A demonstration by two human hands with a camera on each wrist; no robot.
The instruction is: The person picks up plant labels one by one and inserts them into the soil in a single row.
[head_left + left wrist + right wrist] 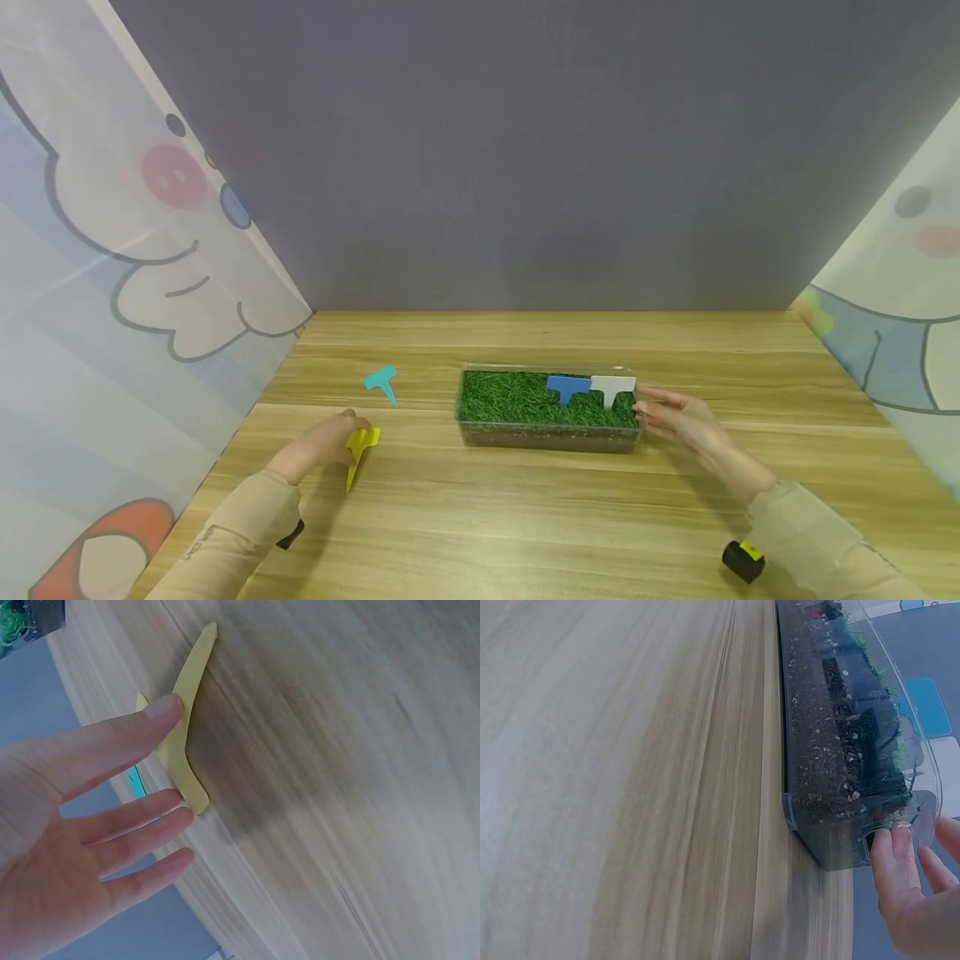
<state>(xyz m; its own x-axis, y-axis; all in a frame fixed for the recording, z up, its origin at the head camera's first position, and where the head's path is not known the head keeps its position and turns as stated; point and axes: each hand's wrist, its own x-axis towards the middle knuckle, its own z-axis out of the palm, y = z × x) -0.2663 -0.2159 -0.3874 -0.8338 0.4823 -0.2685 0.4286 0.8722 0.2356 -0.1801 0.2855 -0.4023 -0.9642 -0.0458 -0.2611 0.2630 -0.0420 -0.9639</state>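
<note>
My left hand (330,443) pinches a yellow T-shaped plant label (184,739) between thumb and fingertips. Its pointed stem hangs down just over the tabletop, and the other fingers are spread. A teal plant label (382,381) lies flat on the table beyond that hand. Toward the right, a clear plastic planter box (547,437) holds dark soil topped with green grass (502,396). A blue plant label (568,388) and a white plant label (613,386) stand in the grass at its right part, side by side. My right hand (919,900) touches the box's right end with fairly straight fingers.
The wooden table (480,517) ends at a grey wall panel (525,167) at the back. Cartoon-printed sheets (112,250) hang along the left and right sides. A black wrist device (744,561) with a yellow mark sits under the right sleeve.
</note>
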